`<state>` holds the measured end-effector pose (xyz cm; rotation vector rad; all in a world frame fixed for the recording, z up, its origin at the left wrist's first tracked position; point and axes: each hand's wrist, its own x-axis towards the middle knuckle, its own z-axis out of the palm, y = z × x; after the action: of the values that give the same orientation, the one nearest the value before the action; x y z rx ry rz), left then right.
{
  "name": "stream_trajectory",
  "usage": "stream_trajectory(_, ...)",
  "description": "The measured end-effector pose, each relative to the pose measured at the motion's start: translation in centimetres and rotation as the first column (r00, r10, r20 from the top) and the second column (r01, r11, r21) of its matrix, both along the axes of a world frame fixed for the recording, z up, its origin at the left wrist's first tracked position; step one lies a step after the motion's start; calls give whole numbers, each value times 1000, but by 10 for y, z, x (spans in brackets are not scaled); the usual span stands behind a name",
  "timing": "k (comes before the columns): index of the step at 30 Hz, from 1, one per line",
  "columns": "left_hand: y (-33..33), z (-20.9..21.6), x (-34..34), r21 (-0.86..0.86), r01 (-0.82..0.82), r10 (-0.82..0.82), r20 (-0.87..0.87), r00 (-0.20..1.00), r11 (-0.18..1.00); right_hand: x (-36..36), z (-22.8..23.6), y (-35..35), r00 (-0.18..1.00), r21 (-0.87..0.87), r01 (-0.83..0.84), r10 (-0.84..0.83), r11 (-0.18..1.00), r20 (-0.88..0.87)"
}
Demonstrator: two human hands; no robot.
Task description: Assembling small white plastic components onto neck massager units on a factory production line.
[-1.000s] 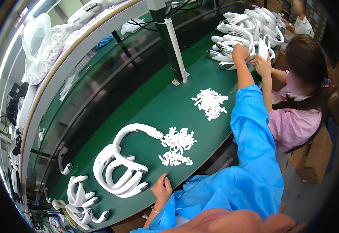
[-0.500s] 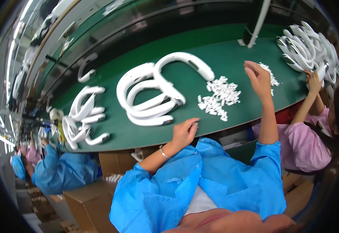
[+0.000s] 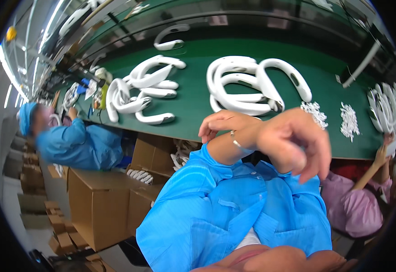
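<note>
My forearms cross in front of my chest. My left hand (image 3: 295, 143), with a bracelet at its wrist, is raised to the right, close to the view; its fingers are loosely bent and apart, with nothing seen in them. Behind that forearm, my right hand (image 3: 225, 123) points left above the table edge, fingers loosely bent, no object visible. Its forearm is mostly hidden by the left hand. Beyond the hands lies a group of white U-shaped neckbands (image 3: 220, 86), overlapping on the green table (image 3: 198, 124). Small white parts (image 3: 315, 113) lie in a pile right of them.
More white neckbands (image 3: 141, 106) lie at left, and another pile of small white parts (image 3: 349, 122) at right. A person in blue (image 3: 82, 143) works at far left, one in pink (image 3: 354, 199) at right. An open cardboard box (image 3: 98, 204) stands below the table edge.
The view has swung left, so the table's things appear farther right. My hands have moved from apart to crossed, the left going right and the right going left.
</note>
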<state>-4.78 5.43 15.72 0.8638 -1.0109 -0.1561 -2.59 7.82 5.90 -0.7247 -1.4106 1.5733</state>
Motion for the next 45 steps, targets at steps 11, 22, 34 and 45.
stream_trajectory(11,53,59,34,-234,-330,342,11,940,915,-27,-50,47,1000,-169,-17,13,985,-26)
stream_trajectory(22,217,79,80,-504,-668,593,-328,735,548,-92,-101,61,858,-271,-12,-130,962,-498)
stream_trajectory(34,184,-73,90,158,-681,224,974,-10,-715,-57,-51,-54,311,751,421,-859,509,408)
stream_trajectory(45,144,-96,140,895,-179,802,445,398,-408,77,-59,-72,-489,824,490,-692,285,530)
